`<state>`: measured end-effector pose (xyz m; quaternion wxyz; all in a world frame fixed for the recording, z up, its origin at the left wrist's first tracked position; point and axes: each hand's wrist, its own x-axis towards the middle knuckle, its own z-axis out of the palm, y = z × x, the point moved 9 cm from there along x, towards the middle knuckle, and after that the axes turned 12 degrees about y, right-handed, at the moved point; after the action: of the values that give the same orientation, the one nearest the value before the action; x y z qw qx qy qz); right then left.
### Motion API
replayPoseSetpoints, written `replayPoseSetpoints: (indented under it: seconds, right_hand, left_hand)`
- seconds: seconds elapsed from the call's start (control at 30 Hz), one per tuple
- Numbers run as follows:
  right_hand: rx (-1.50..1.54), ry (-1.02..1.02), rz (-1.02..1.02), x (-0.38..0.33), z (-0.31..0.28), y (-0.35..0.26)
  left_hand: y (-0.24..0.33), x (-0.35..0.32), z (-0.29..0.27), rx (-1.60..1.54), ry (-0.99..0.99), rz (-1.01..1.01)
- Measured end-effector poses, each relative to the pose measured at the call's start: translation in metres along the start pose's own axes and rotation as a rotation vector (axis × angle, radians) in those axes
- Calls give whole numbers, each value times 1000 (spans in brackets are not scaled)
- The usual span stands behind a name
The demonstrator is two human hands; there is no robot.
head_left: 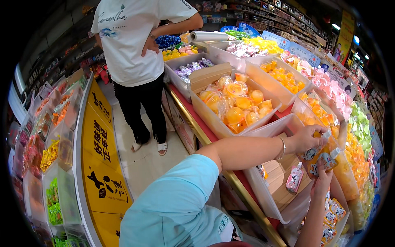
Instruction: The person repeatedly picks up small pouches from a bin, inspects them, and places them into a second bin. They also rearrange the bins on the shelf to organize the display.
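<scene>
My left hand [304, 140], with a bracelet at its wrist, is closed on an orange spouted pouch [311, 153] with a pale cap. Just below it, the fingers of my right hand [321, 180] are closed round another orange spouted pouch [328, 160]. The two pouches are close together and partly overlap. Beneath my left forearm is a clear plastic bin [263, 196] with a cardboard liner [276, 175]. A pink spouted pouch [294, 178] lies on this cardboard. More orange pouches [331, 216] fill the bin nearest me, partly hidden by my right forearm.
Beyond my left arm stands a bin of orange jelly cups [238, 109]. Several candy bins [284, 76] continue behind and to the right. A person in a white shirt [129, 45] stands in the aisle at left, beside a yellow-fronted candy display [101, 152].
</scene>
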<state>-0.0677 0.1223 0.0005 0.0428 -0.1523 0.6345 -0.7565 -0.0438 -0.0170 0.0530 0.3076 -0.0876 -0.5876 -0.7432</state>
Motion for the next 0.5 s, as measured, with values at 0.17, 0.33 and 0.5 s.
replayPoseSetpoints:
  seconds: [0.17,0.33,0.5]
  right_hand:
    - [26,-12,-22,1,-1,4]
    - [78,-2,44,-2,-1,6]
    - [158,-64,11,1,-1,7]
  left_hand:
    - [-2,-4,8,54,-106,46]
    - [6,-9,7,-7,-83,-2]
    - [26,-13,1,86,-22,9]
